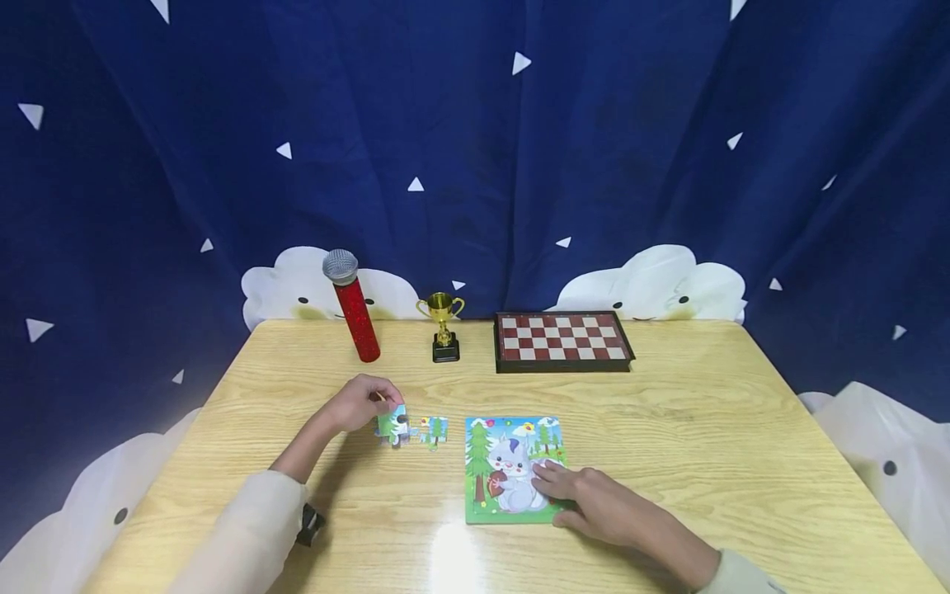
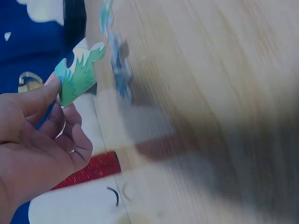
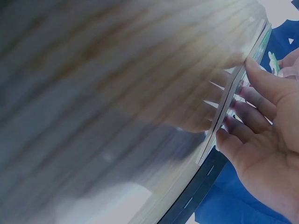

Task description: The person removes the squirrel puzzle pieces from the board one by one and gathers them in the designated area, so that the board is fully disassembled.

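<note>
My left hand (image 1: 364, 403) pinches a jigsaw puzzle piece (image 2: 80, 78) between thumb and fingers, raised over the table. The piece shows green foliage with a pale blue edge. Other puzzle pieces (image 1: 435, 431) lie on the table just right of that hand, partly overlapped by it in the head view. A square squirrel puzzle (image 1: 512, 470) lies flat at the middle of the table, with trees and flowers in its picture. Across its right side rests my right hand (image 1: 599, 503), fingers spread over the picture and thumb at the lower right edge.
Along the back of the wooden table (image 1: 690, 445) stand a red microphone (image 1: 358, 318) with a silver head, a small gold trophy cup (image 1: 444, 322) on a black base, and a red-and-white checkered board (image 1: 562, 338). A dark blue curtain (image 1: 475, 124) hangs behind.
</note>
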The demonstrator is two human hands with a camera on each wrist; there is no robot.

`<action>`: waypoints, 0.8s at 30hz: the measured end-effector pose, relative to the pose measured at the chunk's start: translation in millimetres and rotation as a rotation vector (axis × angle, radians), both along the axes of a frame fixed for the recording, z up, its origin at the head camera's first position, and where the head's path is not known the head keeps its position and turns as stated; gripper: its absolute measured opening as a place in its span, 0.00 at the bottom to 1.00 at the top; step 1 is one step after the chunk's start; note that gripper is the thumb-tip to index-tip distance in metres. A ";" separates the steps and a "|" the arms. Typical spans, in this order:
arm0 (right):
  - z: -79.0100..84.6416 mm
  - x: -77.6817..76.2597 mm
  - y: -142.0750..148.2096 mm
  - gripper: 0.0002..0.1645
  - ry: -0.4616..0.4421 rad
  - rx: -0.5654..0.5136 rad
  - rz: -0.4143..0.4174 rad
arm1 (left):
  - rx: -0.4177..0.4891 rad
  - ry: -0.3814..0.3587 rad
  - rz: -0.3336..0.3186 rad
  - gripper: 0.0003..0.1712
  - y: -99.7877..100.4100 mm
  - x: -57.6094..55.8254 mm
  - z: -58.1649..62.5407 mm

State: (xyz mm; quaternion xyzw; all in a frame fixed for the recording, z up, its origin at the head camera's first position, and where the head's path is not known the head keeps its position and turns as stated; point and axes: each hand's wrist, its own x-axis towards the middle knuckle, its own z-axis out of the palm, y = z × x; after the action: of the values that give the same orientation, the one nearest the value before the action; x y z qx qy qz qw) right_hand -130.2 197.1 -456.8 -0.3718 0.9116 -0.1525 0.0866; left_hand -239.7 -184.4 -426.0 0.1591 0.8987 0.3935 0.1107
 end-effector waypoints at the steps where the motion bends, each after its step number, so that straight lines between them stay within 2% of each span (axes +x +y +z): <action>1: -0.1 -0.1 -0.1 0.30 -0.002 0.002 -0.001 | -0.005 -0.014 0.008 0.07 -4.0 0.0 -0.2; 4: 0.0 -0.5 -0.3 0.30 -0.005 0.004 -0.003 | -0.018 -0.065 0.035 0.06 -13.3 0.1 -0.3; 15: -2.5 -1.0 0.3 0.30 0.008 0.001 -0.001 | -0.138 -0.106 0.037 0.06 -32.4 -1.5 -7.3; 24: -2.7 -1.2 0.8 0.30 0.013 0.001 0.007 | -0.175 -0.074 0.066 0.06 -33.4 -1.1 -15.6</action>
State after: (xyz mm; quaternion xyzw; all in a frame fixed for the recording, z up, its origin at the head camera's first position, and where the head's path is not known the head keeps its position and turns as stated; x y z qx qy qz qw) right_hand -131.4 197.9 -459.5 -0.3759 0.9110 -0.1492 0.0813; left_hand -240.8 -217.8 -441.6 0.1042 0.9296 0.3228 0.1442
